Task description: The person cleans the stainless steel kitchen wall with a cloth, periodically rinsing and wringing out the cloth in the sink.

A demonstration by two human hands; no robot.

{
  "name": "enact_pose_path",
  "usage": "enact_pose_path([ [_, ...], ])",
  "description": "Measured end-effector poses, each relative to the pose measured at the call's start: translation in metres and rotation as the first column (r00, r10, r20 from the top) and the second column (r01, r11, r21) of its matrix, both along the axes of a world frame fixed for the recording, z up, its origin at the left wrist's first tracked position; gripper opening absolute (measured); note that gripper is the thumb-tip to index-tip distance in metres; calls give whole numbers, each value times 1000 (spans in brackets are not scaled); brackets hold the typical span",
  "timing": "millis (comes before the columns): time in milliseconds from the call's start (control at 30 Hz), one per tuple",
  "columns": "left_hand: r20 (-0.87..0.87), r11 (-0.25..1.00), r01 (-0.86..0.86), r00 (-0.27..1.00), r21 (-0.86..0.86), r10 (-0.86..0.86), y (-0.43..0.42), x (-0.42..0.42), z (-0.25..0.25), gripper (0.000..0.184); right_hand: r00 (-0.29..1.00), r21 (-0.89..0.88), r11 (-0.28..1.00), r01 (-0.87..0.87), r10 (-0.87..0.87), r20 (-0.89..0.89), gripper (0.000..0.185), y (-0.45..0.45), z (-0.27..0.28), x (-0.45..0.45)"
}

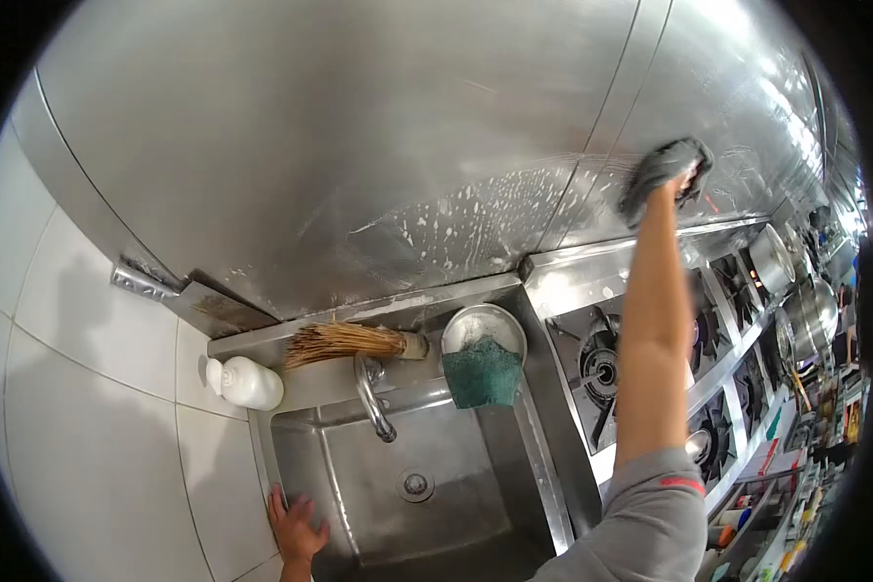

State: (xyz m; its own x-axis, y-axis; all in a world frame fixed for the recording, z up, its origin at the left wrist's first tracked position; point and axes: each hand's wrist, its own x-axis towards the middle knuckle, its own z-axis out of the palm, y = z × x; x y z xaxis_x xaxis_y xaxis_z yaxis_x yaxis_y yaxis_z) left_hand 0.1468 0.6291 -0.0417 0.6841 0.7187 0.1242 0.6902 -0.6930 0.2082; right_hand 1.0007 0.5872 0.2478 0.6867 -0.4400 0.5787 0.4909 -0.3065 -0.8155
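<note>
My right hand [687, 181] is closed on a dark grey cloth [662, 173] and presses it against the stainless steel wall [378, 126], above the stove. White suds streak the wall to the left of the cloth. My left hand [298, 527] rests with spread fingers on the left rim of the steel sink [407, 524]. Behind the basin, a green scouring pad [483, 373] hangs over the edge of a round metal bowl [500, 318]. A bamboo wok brush [354, 343] lies behind the curved faucet [371, 398].
A white pump bottle [247, 383] stands at the sink's left corner. Near it, a broad-bladed metal tool [213, 308] leans against the wall. The gas stove [599, 369] adjoins the sink on the right, with pots [772, 257] farther along. White tiles [107, 388] cover the left wall.
</note>
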Motion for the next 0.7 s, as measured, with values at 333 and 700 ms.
enact_pose_path([
  [333,-61,993,78,996,87,-73,-4,5,-13,36,107,-963,-161,-217,976,-188,49,140,-104,-327],
  [700,-85,1000,-17,996,15,18,0,13,0,39,988,-521,846,112,-152,-35,53,-87,-184,119],
])
